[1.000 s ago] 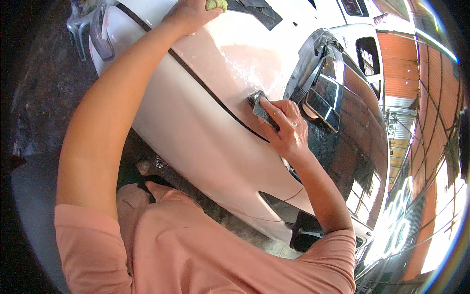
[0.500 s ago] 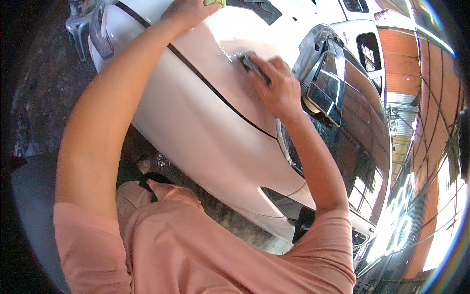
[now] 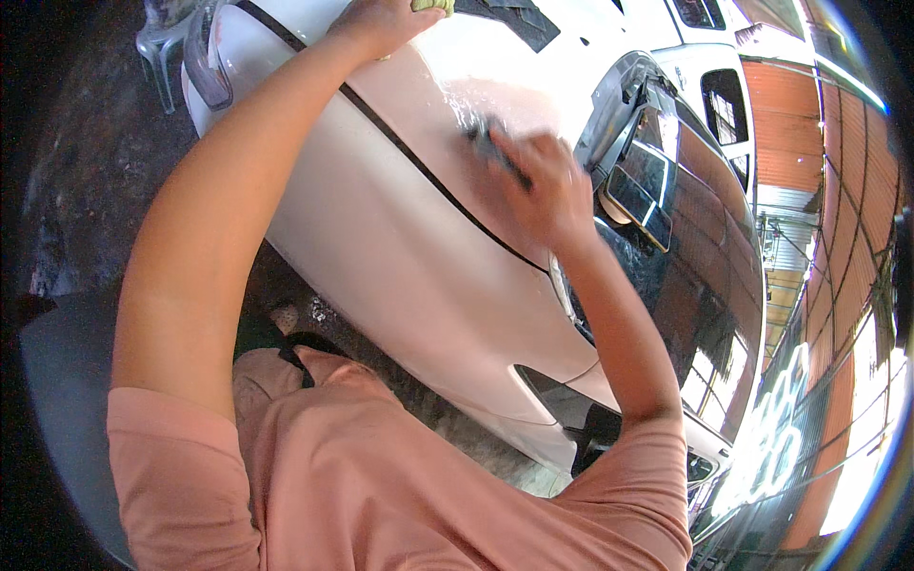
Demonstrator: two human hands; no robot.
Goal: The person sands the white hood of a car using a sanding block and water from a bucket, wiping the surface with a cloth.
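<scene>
A white car's hood (image 3: 381, 228) curves across the view, with a dark seam dividing it from the fender. My right hand (image 3: 547, 186) is closed around a dark flat sanding block (image 3: 500, 152) and presses it to the hood near the windshield. Whitish wet streaks lie just beyond the block; the hand is blurred by motion. At the top edge, my left hand (image 3: 381, 29) rests on the hood, its fingers around a yellow-green sponge (image 3: 433, 6). Only part of that sponge shows.
The car's windshield (image 3: 685, 257) is right of my right hand, with a black wiper at its base. A dark flat piece (image 3: 524, 21) lies farther up the hood. The headlight (image 3: 205, 62) is at the far left. Another white vehicle (image 3: 714, 62) stands behind.
My right hand has moved the block slightly right and down in view, and the whitish streaks beside it have grown. The left hand still holds the sponge; the whole view has shifted slightly.
</scene>
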